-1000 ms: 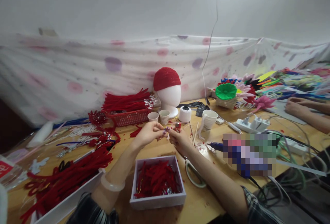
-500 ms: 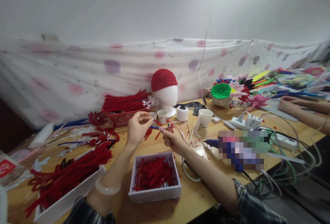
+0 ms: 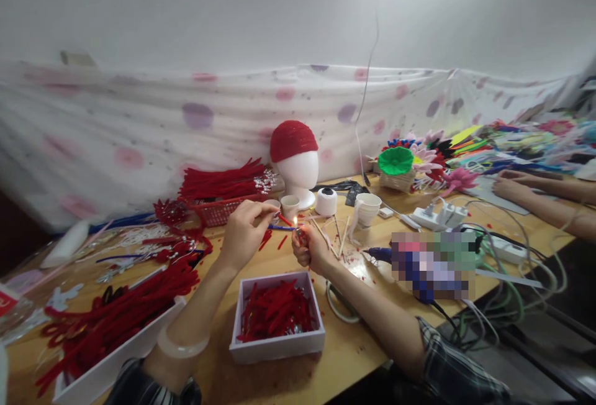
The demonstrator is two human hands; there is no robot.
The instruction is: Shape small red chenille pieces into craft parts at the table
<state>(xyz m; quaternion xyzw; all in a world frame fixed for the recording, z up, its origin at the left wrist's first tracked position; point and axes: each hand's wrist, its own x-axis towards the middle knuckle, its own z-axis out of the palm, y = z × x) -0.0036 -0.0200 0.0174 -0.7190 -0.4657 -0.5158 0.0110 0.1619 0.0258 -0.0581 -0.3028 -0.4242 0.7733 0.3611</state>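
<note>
My left hand point(image 3: 244, 232) is pinched on a thin blue-and-red stick point(image 3: 280, 227) held level over the wooden table point(image 3: 354, 349). My right hand point(image 3: 311, 248) is closed round a small lighter point(image 3: 301, 236) just right of it. A small flame point(image 3: 295, 221) burns at the lighter's top, right at the stick's end. Below both hands stands a white box point(image 3: 276, 346) filled with red pipe-cleaner pieces.
A foam head with a red cap point(image 3: 295, 159), paper cups point(image 3: 289, 205), a thread spool point(image 3: 326, 201) and a red basket point(image 3: 218, 209) stand behind. Red pipe cleaners in a white tray point(image 3: 114, 358) lie left. Scissors point(image 3: 336, 305), cables and a power strip point(image 3: 442, 217) lie right. Another person's hands point(image 3: 512, 187) rest far right.
My right hand took up the lighter and lit it. My left hand drew back from the right hand and now holds the stick's end at the flame.
</note>
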